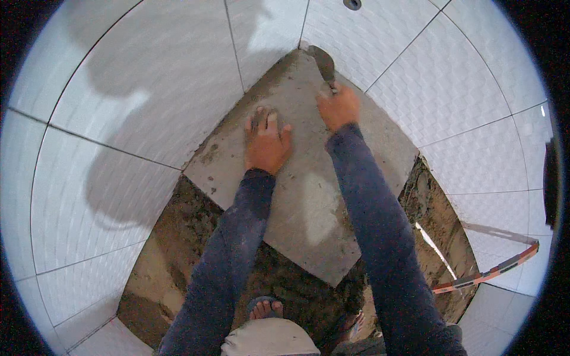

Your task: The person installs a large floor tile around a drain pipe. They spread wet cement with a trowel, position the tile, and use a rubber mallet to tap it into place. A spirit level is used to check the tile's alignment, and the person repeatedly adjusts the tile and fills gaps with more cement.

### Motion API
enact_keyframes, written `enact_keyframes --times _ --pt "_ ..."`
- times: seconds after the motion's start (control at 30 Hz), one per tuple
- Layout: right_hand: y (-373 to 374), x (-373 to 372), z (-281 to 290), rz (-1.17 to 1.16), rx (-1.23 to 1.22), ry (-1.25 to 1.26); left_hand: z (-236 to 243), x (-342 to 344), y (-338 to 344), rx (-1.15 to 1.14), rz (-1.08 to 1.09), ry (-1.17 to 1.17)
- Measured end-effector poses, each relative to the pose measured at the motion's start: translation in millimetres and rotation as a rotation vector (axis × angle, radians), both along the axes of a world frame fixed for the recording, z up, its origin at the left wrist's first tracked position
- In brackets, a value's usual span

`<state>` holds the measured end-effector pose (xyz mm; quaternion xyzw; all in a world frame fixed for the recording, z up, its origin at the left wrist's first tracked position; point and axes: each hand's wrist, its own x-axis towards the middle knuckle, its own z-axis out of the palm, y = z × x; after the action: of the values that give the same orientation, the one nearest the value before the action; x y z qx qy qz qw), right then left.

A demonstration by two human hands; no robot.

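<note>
My right hand grips a trowel by its handle, and the blade reaches into the far corner where the two tiled walls meet. Under both hands lies a large grey floor tile, dusty and smeared with mortar. My left hand rests on this tile near the left wall, palm down with the fingers apart. A dark patch shows between its fingertips; whether it is a smear or a small lump I cannot tell.
White textured wall tiles rise on both sides. Damp brown mortar or soil borders the floor tile's near edges. An orange and black spirit level leans at the right. My sandalled foot stands at the near edge. A round hole sits in the far wall.
</note>
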<state>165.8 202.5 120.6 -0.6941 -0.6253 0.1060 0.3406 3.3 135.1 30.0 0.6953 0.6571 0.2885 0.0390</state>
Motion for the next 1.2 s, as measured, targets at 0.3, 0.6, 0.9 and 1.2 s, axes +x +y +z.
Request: enact_keyframes --times 0.3,0.6,0.9,1.2 --pt "61 39 -41 0.048 -0.275 -0.036 6 1 1 -0.024 -0.026 0.025" --pt "90 48 -39 0.390 -0.214 -0.537 9 0 -2 -0.088 -0.028 0.105" --pt "109 51 -55 0.390 -0.066 -0.606 9 -1 -2 -0.049 -0.046 0.086" --pt "100 30 11 0.415 -0.262 -0.221 11 0 -2 -0.040 -0.038 0.059"
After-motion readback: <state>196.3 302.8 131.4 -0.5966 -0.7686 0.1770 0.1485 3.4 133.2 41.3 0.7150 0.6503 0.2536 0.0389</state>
